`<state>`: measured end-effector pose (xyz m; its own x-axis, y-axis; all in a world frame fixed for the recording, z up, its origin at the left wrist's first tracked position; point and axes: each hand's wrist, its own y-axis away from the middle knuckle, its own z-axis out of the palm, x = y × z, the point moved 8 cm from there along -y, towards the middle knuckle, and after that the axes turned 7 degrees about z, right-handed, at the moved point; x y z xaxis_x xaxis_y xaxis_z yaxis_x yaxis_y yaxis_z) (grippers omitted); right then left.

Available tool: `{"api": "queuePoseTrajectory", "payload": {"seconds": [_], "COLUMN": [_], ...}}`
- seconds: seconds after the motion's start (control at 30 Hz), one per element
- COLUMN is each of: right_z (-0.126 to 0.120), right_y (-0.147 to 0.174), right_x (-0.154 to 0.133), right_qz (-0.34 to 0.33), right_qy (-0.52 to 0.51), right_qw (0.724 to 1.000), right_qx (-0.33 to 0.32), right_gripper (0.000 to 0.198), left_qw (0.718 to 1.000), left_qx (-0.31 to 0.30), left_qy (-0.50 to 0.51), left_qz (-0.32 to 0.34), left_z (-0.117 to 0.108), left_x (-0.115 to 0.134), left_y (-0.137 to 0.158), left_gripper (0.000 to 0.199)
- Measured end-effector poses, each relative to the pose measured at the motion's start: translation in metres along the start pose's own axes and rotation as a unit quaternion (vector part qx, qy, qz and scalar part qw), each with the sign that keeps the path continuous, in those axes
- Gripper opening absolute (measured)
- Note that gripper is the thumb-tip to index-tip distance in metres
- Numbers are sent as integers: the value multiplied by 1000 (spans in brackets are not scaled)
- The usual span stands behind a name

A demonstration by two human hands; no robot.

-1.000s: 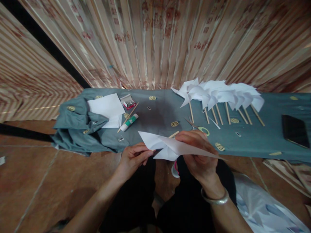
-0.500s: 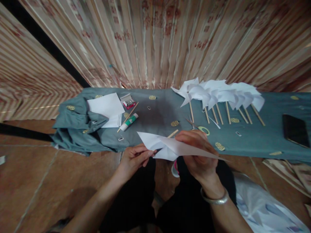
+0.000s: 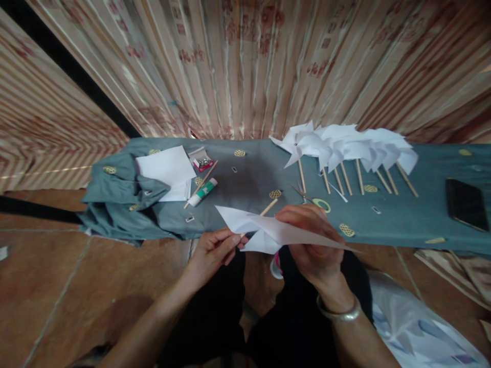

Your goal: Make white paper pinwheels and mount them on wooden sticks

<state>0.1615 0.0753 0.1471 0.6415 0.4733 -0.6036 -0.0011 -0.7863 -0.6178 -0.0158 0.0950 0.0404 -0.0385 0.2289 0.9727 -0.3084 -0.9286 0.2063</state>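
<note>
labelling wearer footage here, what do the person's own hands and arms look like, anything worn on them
The left hand and right hand are both ungloved. No sleeve shows on the visible part of the left forearm or right forearm. A shiny, rounded, silver-coloured bangle circles the right wrist; the left wrist shows none.

The folded paper (image 3: 278,234) hides part of the stick (image 3: 269,206).
</note>
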Motion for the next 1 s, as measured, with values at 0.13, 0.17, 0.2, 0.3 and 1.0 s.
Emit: {"api": "queuePoseTrajectory", "payload": {"seconds": [0.13,0.17,0.2,0.3,1.0], "right_z": [1,1,1,1,3], "right_y": [1,1,1,1,1], "right_x": [1,1,2,2,5], "right_qz": [-2,-2,-3,-2,20], "right_qy": [-6,-7,-8,-3,2], "right_qw": [1000,1000,1000,1000,1000], "right_qx": [-4,-4,-3,-1,-24], "right_gripper": [15,15,15,14,12], "left_qw": [1000,1000,1000,1000,997], "left_qx": [-8,-10,-12,-19,32], "left_qy": [10,11,10,4,-51], "left_qz": [-2,0,1,2,46], "left_z": [3,3,4,5,-4], "left_x": [1,1,2,1,7], "left_y": [0,0,0,0,0], "left_gripper": [42,42,42,43,33]}}
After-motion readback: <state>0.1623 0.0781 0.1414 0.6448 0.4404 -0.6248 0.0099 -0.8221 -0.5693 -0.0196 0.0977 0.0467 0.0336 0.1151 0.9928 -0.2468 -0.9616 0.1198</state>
